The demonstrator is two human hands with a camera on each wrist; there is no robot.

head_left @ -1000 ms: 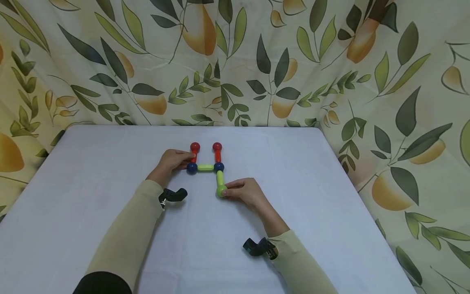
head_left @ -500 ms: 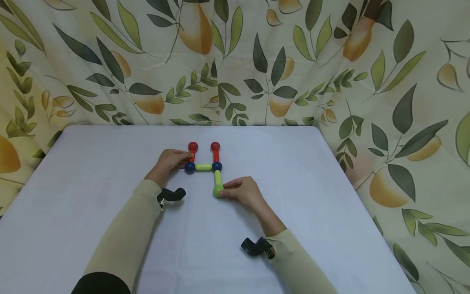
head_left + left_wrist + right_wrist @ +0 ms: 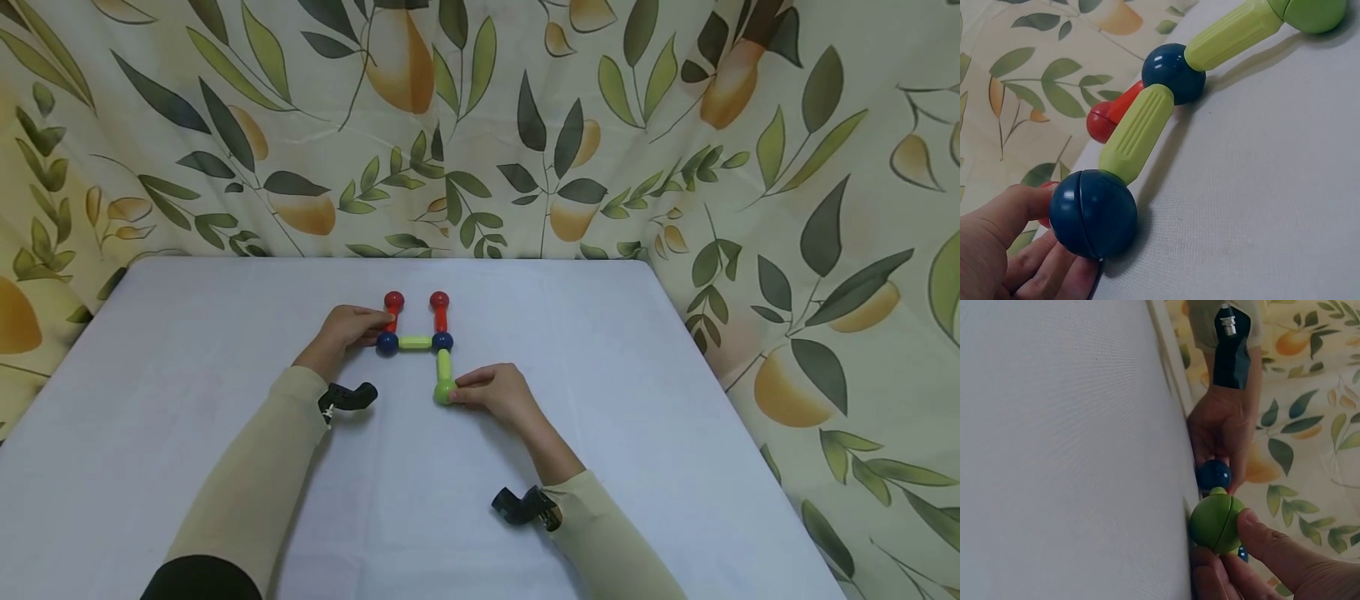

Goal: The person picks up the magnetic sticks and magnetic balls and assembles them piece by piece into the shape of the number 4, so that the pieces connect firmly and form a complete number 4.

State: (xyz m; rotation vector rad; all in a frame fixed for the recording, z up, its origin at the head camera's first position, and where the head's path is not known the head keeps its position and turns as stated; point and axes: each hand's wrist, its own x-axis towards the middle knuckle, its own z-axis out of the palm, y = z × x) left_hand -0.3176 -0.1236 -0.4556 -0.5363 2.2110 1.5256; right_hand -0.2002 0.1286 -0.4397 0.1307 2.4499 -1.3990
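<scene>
A joined figure of toy balls and rods lies on the white table. Two dark blue balls (image 3: 1093,214) are linked by a light green rod (image 3: 415,342). From each blue ball a red rod runs away from me, ending in a red ball (image 3: 439,300). Toward me, another light green rod (image 3: 444,364) leads from the right blue ball to a green ball (image 3: 1217,523). My left hand (image 3: 344,335) pinches the left red rod (image 3: 392,320) close to its blue ball. With thumb and fingers, my right hand (image 3: 498,392) pinches the green ball.
The white tabletop (image 3: 630,375) spreads around both arms. Behind it hangs a curtain (image 3: 480,125) printed with fruit and leaves, which also runs along the sides. A black camera mount (image 3: 352,397) sits at the left wrist, another mount (image 3: 525,505) at the right.
Both hands keep their grips on the figure. Hands and figure appear slightly further left in the head view, and the background has shifted left as well.
</scene>
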